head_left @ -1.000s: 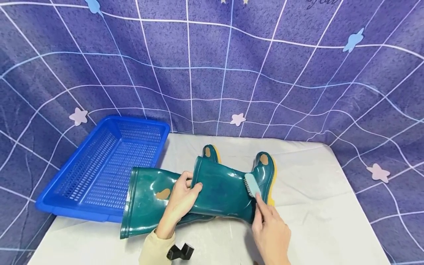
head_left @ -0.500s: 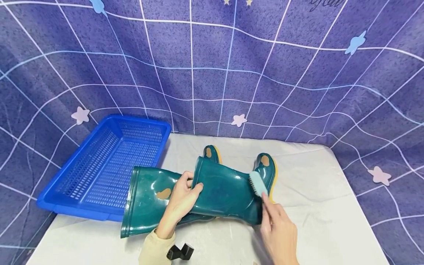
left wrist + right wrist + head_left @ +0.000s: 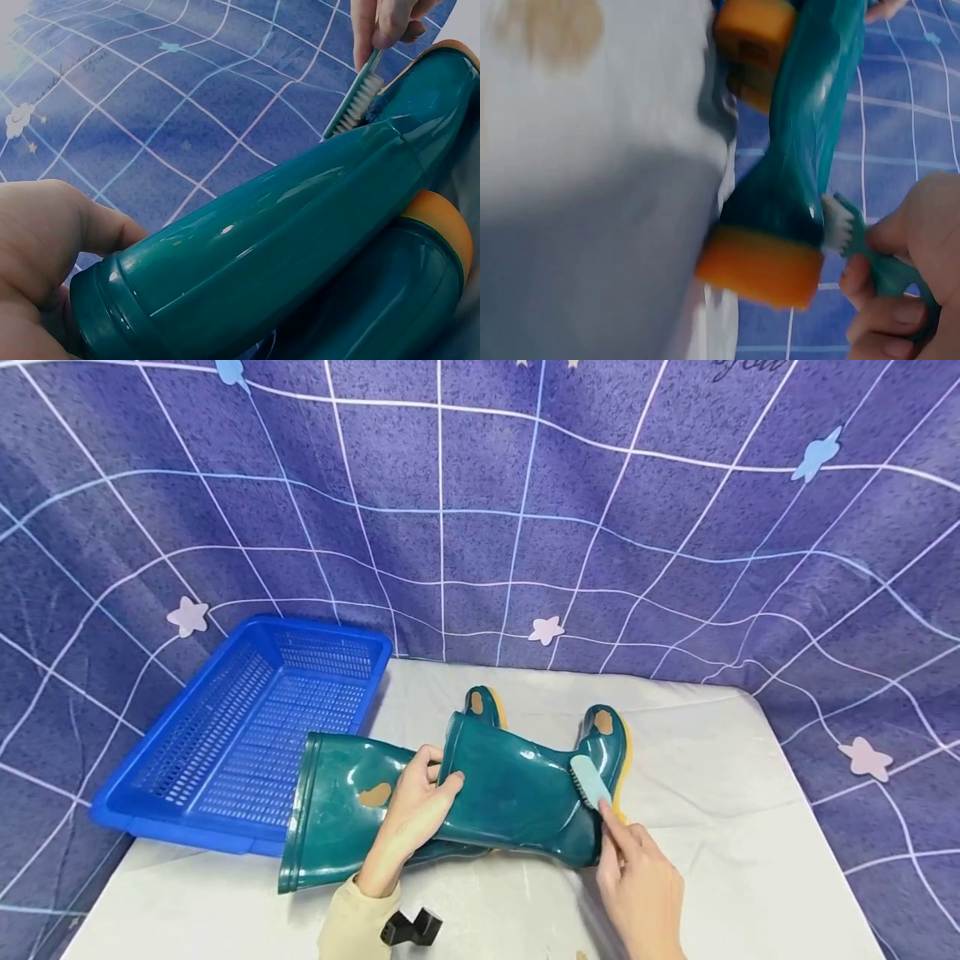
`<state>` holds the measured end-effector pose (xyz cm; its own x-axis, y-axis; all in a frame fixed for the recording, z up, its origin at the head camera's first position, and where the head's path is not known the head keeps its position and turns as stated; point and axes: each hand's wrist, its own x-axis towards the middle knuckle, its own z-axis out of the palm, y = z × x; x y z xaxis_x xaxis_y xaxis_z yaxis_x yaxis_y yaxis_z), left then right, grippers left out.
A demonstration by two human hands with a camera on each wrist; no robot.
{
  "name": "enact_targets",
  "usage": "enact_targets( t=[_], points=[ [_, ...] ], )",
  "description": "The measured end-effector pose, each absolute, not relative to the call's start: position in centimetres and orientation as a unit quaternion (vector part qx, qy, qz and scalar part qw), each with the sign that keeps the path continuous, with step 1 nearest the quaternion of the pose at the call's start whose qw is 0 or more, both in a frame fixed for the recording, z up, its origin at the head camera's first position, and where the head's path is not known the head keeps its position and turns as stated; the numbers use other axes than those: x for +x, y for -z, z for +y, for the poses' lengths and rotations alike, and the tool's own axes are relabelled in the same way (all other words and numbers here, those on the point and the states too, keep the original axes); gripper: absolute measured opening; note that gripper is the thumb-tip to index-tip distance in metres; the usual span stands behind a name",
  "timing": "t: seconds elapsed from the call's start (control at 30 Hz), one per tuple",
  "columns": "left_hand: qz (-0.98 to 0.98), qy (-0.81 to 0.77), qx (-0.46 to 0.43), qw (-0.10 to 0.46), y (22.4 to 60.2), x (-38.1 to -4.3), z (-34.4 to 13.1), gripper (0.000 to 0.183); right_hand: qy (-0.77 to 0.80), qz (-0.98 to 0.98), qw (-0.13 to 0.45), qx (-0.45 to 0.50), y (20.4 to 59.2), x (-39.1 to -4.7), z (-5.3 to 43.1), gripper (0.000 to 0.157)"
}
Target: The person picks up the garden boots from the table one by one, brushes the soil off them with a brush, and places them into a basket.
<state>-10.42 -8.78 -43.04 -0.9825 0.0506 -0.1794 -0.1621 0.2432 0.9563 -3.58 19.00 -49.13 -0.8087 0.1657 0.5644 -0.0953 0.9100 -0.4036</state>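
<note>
My left hand [image 3: 417,797] grips the top rim of a dark green rubber boot [image 3: 510,785], thumb on the outside. This boot lies on its side with its yellow-soled foot to the right. With my right hand [image 3: 641,881] I hold a light teal scrub brush [image 3: 592,782] by its handle, index finger stretched along it. White bristles [image 3: 838,223] meet the boot near its ankle in the right wrist view. Beneath the gripped boot lies a second green boot [image 3: 337,814], its open shaft to the left; part of it is hidden. Tan patches mark both boots.
A blue plastic basket [image 3: 176,835] with perforated walls stands at the left, close to the second boot's shaft. White cloth [image 3: 697,777] covers the table. Behind rises a purple curtain [image 3: 480,552] with a grid pattern and stars.
The brush and my right hand have shifted right along the boot's ankle and slightly down. My left hand keeps its grip on the rim; the boots stay nearly in place.
</note>
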Motion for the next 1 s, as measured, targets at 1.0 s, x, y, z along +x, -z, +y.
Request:
enact_targets(
  t=[1.0],
  points=[
    [0.792,-0.603,-0.025,0.089,43.3,-10.4,-8.9,0.018,-0.229,-0.924,0.290,-0.100,49.1,-3.1,22.9,0.032]
  ],
)
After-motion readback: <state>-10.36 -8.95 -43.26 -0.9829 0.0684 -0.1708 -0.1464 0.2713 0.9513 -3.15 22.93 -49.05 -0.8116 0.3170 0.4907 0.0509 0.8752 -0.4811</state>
